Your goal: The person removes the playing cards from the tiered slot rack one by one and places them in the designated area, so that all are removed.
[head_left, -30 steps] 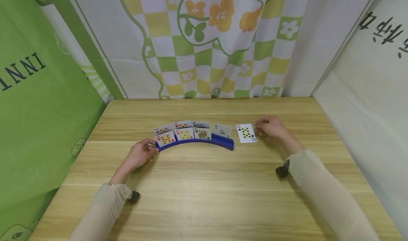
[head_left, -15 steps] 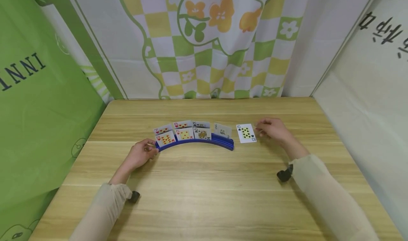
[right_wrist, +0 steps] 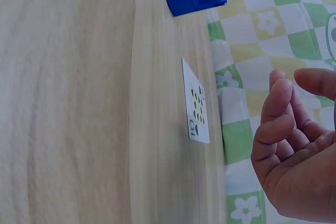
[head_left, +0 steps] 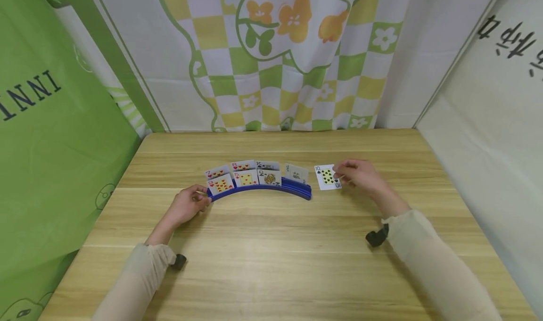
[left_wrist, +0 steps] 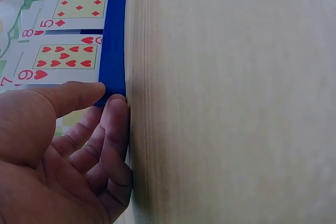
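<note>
A curved blue card holder (head_left: 297,189) stands on the table with playing cards in two rows. My left hand (head_left: 186,205) grips its left end, thumb on top and index finger at the side in the left wrist view. Nearest that hand are the nine of hearts (left_wrist: 65,56) and five of diamonds (left_wrist: 79,9). The queen of clubs (head_left: 270,178) stands farther right. A ten of spades (head_left: 324,175) lies face up right of the holder. Over its right edge hovers my right hand (head_left: 360,176), thumb and fingertips apart in the right wrist view.
The wooden table (head_left: 263,259) reaches back to a checkered, flowered curtain (head_left: 275,76). A green cloth (head_left: 51,160) hangs at the left, a pale one (head_left: 479,137) at the right. A pale-faced card (head_left: 296,173) stands at the holder's right in the back row.
My right hand has moved left, from beside the ten of spades to over its right edge. My left hand and the card holder have stayed put.
</note>
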Demonstrator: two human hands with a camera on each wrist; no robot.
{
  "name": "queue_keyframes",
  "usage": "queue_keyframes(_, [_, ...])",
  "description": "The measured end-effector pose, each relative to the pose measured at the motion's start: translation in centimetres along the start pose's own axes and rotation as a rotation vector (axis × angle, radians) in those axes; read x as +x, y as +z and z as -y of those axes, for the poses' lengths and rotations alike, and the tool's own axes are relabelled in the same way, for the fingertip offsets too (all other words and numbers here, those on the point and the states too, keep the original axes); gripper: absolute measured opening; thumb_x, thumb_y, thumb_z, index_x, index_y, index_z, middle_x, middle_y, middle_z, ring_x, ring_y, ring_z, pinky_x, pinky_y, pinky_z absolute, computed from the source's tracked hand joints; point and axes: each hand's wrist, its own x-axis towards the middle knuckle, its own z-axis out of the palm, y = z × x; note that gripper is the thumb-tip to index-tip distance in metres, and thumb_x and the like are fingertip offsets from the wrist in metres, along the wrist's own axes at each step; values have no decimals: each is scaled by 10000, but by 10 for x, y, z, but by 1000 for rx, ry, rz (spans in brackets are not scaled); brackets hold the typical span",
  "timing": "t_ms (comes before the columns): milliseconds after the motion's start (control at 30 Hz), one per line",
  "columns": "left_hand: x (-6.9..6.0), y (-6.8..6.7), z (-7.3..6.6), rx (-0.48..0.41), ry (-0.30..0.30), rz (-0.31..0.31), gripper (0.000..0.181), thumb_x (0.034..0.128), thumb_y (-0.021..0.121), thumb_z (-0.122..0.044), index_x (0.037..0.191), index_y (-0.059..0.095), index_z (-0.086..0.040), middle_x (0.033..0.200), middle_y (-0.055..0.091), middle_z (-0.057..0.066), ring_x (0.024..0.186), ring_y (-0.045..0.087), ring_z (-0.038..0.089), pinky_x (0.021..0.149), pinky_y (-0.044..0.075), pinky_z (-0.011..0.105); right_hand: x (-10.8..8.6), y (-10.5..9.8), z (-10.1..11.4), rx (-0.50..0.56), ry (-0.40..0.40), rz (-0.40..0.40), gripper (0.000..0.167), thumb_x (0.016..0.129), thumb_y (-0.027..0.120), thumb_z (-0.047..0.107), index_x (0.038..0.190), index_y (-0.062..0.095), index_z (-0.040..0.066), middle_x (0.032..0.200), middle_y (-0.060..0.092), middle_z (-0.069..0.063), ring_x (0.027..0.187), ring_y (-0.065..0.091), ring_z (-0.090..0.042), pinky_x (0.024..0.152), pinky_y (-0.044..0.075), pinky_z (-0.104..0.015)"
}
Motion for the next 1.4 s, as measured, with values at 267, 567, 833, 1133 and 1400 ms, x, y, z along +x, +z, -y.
queue_keyframes(267, [1, 1, 1, 2, 8, -2, 353, 936, 664, -176, 1232, 577, -4, 956, 727, 137, 683, 639, 122, 632, 466, 264, -6, 9, 5, 24, -32, 21, 408, 1001, 591, 276, 1269, 582, -31, 1080, 703, -116, 870, 631, -187, 731, 515, -321])
queue_keyframes(567, [2, 1, 3, 4, 3, -4, 344, 942, 659, -174, 1230, 579, -4, 942, 727, 128, 685, 637, 135, 629, 466, 273, -8, 19, 10, 67, -63, 34, 384, 1002, 591, 250, 1245, 589, -47, 1042, 694, -106, 787, 601, -114, 685, 488, -298])
queue_keyframes(833, [1, 1, 2, 2, 4, -5, 342, 947, 653, -178, 1231, 577, -3, 948, 727, 132, 690, 639, 136, 623, 466, 274, -11, 26, 18, 44, -86, 27, 390, 994, 602, 243, 1242, 590, -57, 998, 691, -49, 781, 601, -125, 676, 491, -297])
queue_keyframes(1133, [1, 2, 2, -1, 0, 0, 345, 950, 652, -179, 1235, 573, -1, 959, 731, 135, 700, 643, 132, 626, 469, 278, -9, 35, 20, 64, -101, 41, 360, 983, 613, 228, 1223, 604, -39, 1046, 698, -108, 795, 603, -135, 664, 477, -289])
queue_keyframes(1400, [1, 1, 1, 1, 4, -5, 342, 947, 655, -177, 1231, 578, -2, 954, 732, 135, 695, 646, 137, 631, 472, 282, -11, 39, 25, 66, -102, 44, 343, 973, 633, 250, 1210, 630, 2, 1089, 698, -155, 803, 606, -150, 658, 478, -286])
